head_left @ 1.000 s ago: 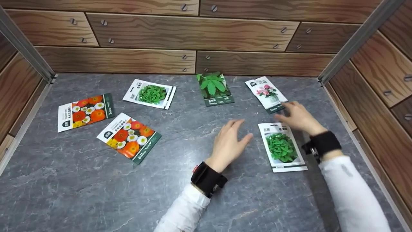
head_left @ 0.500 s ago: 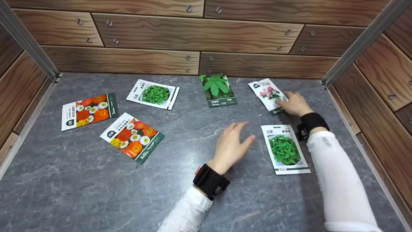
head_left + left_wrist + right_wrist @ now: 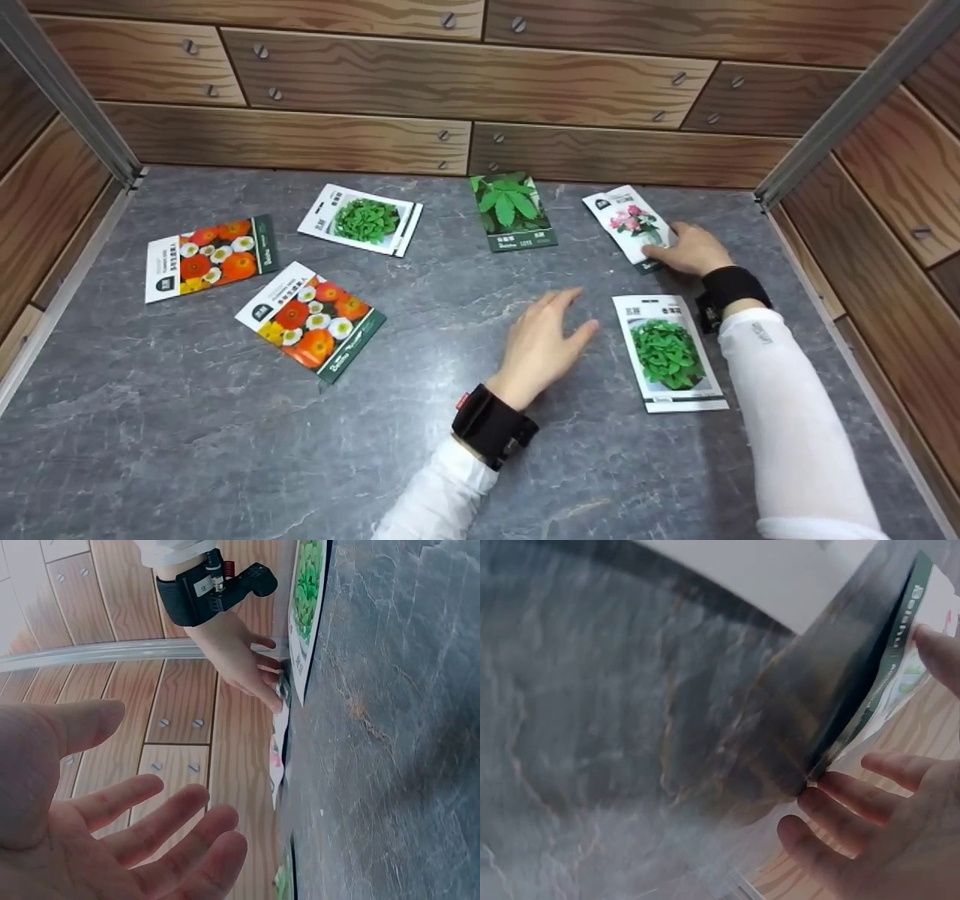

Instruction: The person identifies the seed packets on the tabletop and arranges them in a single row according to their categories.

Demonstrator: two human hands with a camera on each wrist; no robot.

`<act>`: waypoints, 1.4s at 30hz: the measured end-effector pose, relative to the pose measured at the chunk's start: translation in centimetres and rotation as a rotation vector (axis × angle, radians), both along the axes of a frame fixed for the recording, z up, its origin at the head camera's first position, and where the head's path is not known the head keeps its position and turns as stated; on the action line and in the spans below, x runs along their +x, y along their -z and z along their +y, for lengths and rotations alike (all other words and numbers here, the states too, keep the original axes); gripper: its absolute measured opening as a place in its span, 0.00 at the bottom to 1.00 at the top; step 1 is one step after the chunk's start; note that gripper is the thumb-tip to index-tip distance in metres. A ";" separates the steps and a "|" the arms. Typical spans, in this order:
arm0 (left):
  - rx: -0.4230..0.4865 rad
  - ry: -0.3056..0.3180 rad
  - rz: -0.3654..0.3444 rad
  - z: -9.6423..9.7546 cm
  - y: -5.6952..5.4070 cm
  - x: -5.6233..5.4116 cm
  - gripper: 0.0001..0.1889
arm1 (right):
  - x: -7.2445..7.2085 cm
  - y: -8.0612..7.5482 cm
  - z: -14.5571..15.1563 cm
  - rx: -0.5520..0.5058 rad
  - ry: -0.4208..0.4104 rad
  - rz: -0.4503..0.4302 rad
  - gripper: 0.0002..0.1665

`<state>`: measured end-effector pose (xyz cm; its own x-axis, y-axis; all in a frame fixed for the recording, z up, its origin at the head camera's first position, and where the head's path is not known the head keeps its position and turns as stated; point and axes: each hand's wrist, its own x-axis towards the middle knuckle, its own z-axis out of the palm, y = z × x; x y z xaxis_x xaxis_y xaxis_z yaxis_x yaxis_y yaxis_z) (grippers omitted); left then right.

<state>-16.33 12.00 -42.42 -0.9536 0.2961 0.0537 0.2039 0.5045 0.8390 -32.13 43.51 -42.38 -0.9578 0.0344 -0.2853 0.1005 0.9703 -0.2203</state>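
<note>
Inspected grey counter, marbled with pale veins. Found on it, at far left, one orange-flower packet; just beside that, nearer the front, a second orange-flower packet, set at a slant. Noted toward the back, left of the middle, a white leafy-herb packet; to the right of that, well apart, a green leaf packet. Recorded at back right a pink-flower packet, bent, with a dark gap under its green end. Recorded nearer the front, a second leafy-herb packet, lying flat.
</note>
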 end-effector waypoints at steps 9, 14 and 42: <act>-0.012 -0.004 0.017 0.3 0.1 0.1 0.28 | 0.6 -0.8 0.1 0.002 0.035 0.005 0.63; -0.008 -0.006 0.025 0.5 0.2 0.2 0.27 | 1.4 -1.5 0.3 -0.054 0.058 0.067 0.48; 0.423 -0.184 -0.112 0.1 1.4 -1.3 0.34 | 12.1 -5.5 -9.9 -0.806 0.105 0.269 0.23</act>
<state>-17.67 12.13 -43.78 -0.9950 0.0964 0.0274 0.0402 0.1330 0.9903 -20.04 33.64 -36.85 -0.9997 0.0107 -0.0240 0.0261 0.4961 -0.8679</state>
